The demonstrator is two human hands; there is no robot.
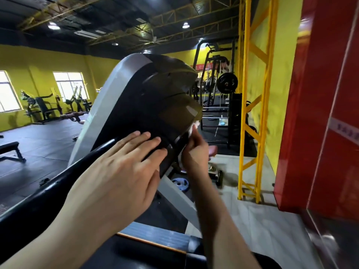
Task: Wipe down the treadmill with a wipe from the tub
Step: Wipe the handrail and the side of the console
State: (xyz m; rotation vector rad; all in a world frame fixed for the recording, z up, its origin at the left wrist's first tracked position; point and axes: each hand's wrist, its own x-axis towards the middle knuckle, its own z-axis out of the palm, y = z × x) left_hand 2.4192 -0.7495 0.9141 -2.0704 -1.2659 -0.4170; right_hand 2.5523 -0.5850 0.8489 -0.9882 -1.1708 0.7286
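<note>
2 hands (116, 171) (195, 150), 1 wipe (191, 131), 1 treadmill (155, 98)

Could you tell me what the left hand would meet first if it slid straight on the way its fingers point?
The left hand lies flat on the treadmill console, fingers pointing up and right. Going on, it would probably reach the console's right edge, where the right hand holds the wipe.
</note>
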